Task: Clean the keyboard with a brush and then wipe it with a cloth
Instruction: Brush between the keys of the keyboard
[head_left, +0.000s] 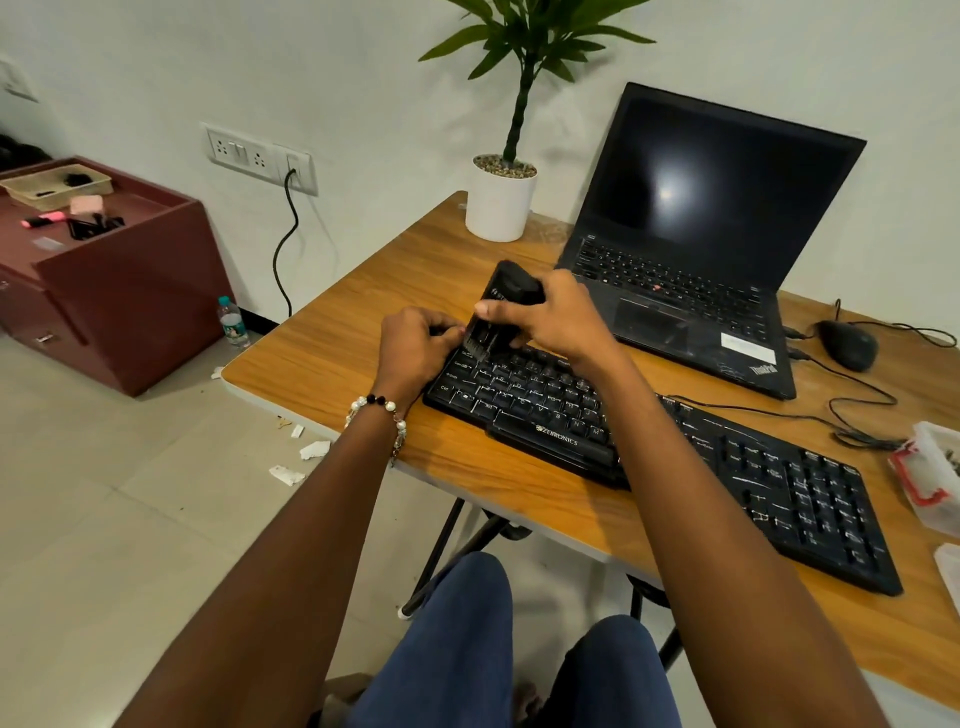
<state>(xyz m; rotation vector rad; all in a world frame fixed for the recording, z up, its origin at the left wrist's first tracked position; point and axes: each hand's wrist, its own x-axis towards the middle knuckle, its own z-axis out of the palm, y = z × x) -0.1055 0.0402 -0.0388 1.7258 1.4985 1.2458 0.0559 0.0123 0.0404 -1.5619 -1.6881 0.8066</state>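
Note:
A black keyboard (675, 447) lies diagonally across the wooden table (337, 353). My right hand (556, 317) grips a black brush (506, 306) by its chunky handle, bristles down over the keyboard's far left corner. My left hand (415, 348), with a bead bracelet on the wrist, sits at that same corner, fingers curled, fingertips pinching at the brush's bristle end. No cloth is in view.
An open black laptop (691, 249) stands behind the keyboard, with a potted plant (501, 197) to its left and a wired mouse (847, 345) to its right. A clear plastic box (930, 478) sits at the right edge. A maroon cabinet (119, 291) stands on the floor at left.

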